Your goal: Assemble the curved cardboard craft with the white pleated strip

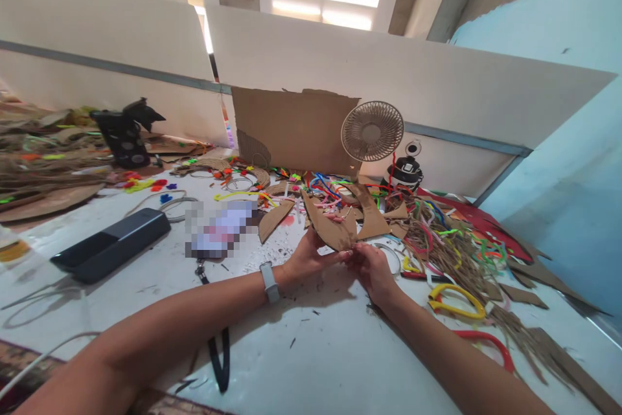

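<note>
A curved piece of cut brown cardboard (pixel 330 227) is held up off the white table in the middle of the view. My left hand (pixel 313 256) is closed on its left and lower side, thumb in front; a grey watch band circles that wrist. At the lower right edge of the cardboard, my right hand (pixel 374 269) pinches with its fingertips; whether anything small is between them cannot be made out. Just behind lie more cut pieces, a curved cardboard strip (pixel 368 211) and a pointed cardboard piece (pixel 276 219).
A dark power bank (pixel 114 243) and a phone (pixel 226 230) with a black strap lie left. A small fan (pixel 372 131) stands before a cardboard sheet (pixel 296 130). Pipe cleaners, twine (pixel 451 259) and yellow-handled (pixel 457 302) and red-handled (pixel 490 340) things lie right.
</note>
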### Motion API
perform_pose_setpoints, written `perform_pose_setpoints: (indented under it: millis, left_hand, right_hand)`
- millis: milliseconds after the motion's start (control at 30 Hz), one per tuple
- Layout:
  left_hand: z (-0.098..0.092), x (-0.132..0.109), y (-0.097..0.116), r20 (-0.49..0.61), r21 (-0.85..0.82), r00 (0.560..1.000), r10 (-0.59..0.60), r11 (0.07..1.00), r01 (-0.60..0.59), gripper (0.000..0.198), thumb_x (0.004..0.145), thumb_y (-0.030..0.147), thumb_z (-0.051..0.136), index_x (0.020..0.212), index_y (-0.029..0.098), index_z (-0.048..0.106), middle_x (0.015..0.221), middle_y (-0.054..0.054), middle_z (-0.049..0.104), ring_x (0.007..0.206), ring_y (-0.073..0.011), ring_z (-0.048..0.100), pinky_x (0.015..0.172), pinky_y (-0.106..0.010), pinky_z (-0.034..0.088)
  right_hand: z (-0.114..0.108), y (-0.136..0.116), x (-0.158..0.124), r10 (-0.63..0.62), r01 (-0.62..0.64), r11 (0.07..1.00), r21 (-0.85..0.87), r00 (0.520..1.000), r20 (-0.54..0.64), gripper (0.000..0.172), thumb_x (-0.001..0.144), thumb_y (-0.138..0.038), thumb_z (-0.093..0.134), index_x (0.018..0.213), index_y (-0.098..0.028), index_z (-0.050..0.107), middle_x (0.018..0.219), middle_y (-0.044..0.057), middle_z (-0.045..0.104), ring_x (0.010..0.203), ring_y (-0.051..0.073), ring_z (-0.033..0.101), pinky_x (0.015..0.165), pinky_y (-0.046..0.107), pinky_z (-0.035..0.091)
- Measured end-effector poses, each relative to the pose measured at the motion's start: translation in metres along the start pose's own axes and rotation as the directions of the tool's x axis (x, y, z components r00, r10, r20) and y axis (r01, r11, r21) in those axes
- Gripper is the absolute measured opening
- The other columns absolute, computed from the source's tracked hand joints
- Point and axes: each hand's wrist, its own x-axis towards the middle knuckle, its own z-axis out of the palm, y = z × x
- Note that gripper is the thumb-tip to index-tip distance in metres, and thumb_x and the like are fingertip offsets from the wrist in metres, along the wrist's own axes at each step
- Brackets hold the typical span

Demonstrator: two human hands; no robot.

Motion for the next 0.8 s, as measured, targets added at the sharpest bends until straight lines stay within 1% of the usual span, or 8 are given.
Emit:
perform_pose_setpoints:
  millis: [100,267,367,567,800]
  left_hand:
    - [0.001,-0.001,-0.002,-0.001,-0.022,1.000,-0.020,1.000,0.020,0.057,0.064,0.019,0.072,0.115,0.025,0.046,0.115,-0.005,0.058,0.105,-0.0242,0.055,0.091,-0.039,0.047]
    - [-0.001,-0.002,-0.008,-0.017,-0.008,1.000,0.013,1.000,-0.014,0.068,0.064,0.017,0.071,0.122,0.026,0.037,0.124,-0.005,0.051,0.113,-0.0237,0.050,0.097,-0.039,0.043]
    - [-0.002,-0.002,-0.009,-0.004,-0.008,1.000,0.018,1.000,-0.018,0.069,0.065,0.017,0.071,0.123,0.027,0.036,0.127,-0.005,0.048,0.116,-0.0238,0.047,0.099,-0.039,0.042]
    - [-0.002,-0.002,-0.010,-0.005,0.022,1.000,0.023,0.999,-0.023,0.068,0.065,0.019,0.071,0.124,0.026,0.036,0.127,-0.006,0.048,0.117,-0.0253,0.046,0.100,-0.045,0.040]
    - [-0.002,-0.003,-0.011,-0.011,0.050,1.000,0.030,0.998,-0.029,0.067,0.064,0.020,0.072,0.122,0.026,0.038,0.122,-0.006,0.052,0.113,-0.0249,0.050,0.099,-0.042,0.042]
  right_hand:
    - [0.001,-0.001,-0.001,0.011,-0.011,1.000,0.004,1.000,-0.003,0.019,0.066,-0.032,0.059,0.054,-0.016,0.062,0.051,0.001,0.063,0.046,0.011,0.052,0.049,0.022,0.039]
    - [0.000,-0.002,-0.002,0.027,-0.027,1.000,0.004,1.000,-0.003,0.022,0.064,-0.031,0.053,0.056,-0.015,0.065,0.052,0.003,0.064,0.047,0.012,0.054,0.050,0.023,0.041]
    - [0.000,-0.002,-0.003,0.027,-0.027,1.000,0.000,1.000,0.006,0.021,0.064,-0.029,0.052,0.055,-0.015,0.064,0.051,0.003,0.064,0.046,0.011,0.054,0.049,0.023,0.040]
    - [0.000,-0.002,-0.003,0.012,-0.012,1.000,0.008,1.000,0.026,0.021,0.065,-0.028,0.051,0.055,-0.016,0.065,0.052,0.003,0.064,0.048,0.012,0.055,0.050,0.022,0.041]
    - [0.000,-0.001,-0.002,-0.001,0.001,1.000,-0.022,1.000,0.004,0.021,0.065,-0.029,0.052,0.053,-0.016,0.064,0.049,0.003,0.063,0.045,0.013,0.053,0.048,0.023,0.040]
